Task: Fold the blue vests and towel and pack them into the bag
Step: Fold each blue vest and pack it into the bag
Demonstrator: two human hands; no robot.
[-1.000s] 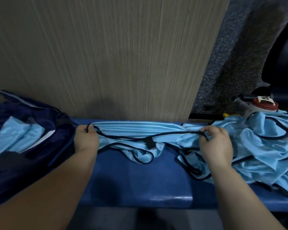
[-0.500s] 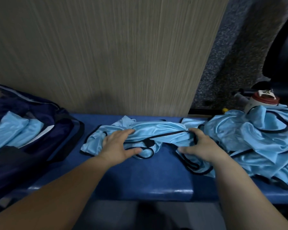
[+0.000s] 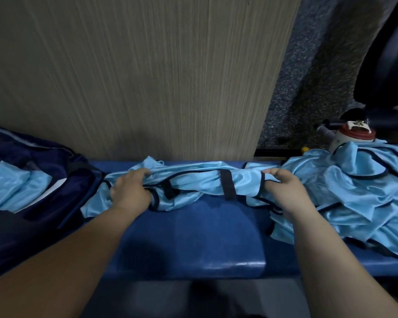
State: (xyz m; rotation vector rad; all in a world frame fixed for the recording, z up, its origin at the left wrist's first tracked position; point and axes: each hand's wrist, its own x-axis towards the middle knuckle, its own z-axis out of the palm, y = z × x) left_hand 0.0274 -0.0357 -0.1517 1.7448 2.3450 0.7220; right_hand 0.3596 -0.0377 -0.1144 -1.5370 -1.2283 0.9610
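A: Item 1, vest [image 3: 207,182]: loc?
B: Lying bunched lengthwise btwn both hands on bench [image 3: 193,237]; left hand [image 3: 130,191] gripping one end, right hand [image 3: 283,193] pinching the other. Satiny lt-blue, black trim.
A: Progress?
B: Looking partway: folded vests [image 3: 14,187] sitting in bag [image 3: 78,180], outboard of left hand; crumpled pile [image 3: 354,191] waiting beyond right hand. Towel: not seeing it.

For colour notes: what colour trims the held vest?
Dark navy or black trim on the vest, head view.

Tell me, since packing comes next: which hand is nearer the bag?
Left. The left hand grips the vest just right of the bag; the right hand holds the vest's far end, next to the pile.
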